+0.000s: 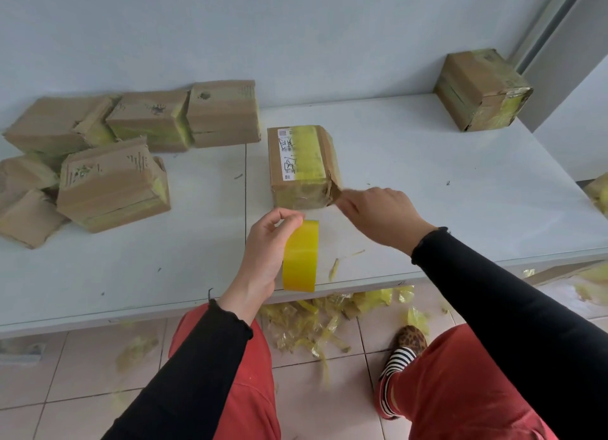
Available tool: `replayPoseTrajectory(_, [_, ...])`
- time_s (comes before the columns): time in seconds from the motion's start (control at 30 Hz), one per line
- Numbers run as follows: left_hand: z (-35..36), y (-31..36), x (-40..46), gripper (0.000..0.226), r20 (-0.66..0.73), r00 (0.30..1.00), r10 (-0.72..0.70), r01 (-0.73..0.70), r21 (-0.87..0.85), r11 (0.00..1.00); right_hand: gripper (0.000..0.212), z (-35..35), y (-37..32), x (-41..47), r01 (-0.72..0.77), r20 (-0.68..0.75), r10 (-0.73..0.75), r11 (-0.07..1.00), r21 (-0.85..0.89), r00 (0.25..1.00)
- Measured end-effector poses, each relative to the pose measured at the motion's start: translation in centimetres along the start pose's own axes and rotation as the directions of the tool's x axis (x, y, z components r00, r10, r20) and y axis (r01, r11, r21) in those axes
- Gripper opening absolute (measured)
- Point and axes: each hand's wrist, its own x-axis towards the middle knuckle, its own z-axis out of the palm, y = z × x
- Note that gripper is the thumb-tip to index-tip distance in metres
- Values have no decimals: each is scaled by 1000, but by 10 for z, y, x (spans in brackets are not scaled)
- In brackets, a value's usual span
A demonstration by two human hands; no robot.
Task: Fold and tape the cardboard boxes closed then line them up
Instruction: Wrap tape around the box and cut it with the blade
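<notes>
while left hand [263, 245] grips yellow tape roll [301, 255], right hand [378, 214] pinching labelled box [301, 166] corner, writing unreadable

I face a plain pale wall [296, 28] with even, soft light and no strong shadows. Against it stands a white counter [427, 163]; a thin seam [245, 189] runs front to back across its top. At the upper right, a grey vertical frame [559, 22] runs up beside the wall. Below the counter edge, the floor [82, 367] is laid in light tiles with dark grout lines.
</notes>
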Motion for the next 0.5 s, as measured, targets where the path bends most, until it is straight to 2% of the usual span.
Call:
replayPoseTrajectory(0.07, [1,1,0,22,10,1000,-4,5,-25,1000,33,-6,-8,3,36,-149,-9,983,179,989])
replayPoseTrajectory(0.1, [2,1,-1,20,15,1000,-2,2,-24,1000,31,-7,-12,6,82,-178,-43,973,218,983])
replayPoseTrajectory(0.2, [-2,5,0,11,12,1000,-27,28,-22,999,35,2,-21,17,148,-85,-136,978,146,987])
replayPoseTrajectory(0.3, [-9,8,-1,13,85,989,-117,119,-16,993,41,3,-23,22,110,-38,-107,989,100,994])
replayPoseTrajectory(0.37, [-9,7,-7,16,153,979,-136,133,27,991,41,-1,-22,25,102,-12,-102,986,132,995])
replayPoseTrajectory(0.43, [-8,6,-13,12,189,977,-97,91,40,995,42,-5,-18,26,116,9,-123,955,272,992])
replayPoseTrajectory(0.5, [-8,6,-18,13,209,978,-5,-4,44,999,43,-8,-11,21,126,-38,-122,870,477,992])
